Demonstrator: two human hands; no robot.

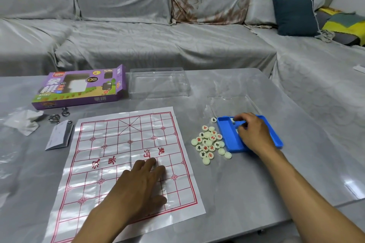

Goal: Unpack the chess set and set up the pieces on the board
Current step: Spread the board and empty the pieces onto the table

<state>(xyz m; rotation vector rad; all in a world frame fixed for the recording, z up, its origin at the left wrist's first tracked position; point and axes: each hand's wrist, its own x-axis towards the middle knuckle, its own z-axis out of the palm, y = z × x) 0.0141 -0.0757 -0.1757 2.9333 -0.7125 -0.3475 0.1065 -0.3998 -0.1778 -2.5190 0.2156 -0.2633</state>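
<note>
Right hand digging in the tray, left hand pinning the board

The right hand [251,132] is reaching into the blue tray [229,136] at about two o'clock from the board [126,156], fingers curling around something small and white, though exactly what is unclear. The pile of pieces [209,143] is lying on the bench [246,183] just beside the tray's nine o'clock edge, nearer the right hand. The left hand [142,181] is resting flat and relaxed on the board, fingers pointing to one o'clock, gripping nothing.
</note>
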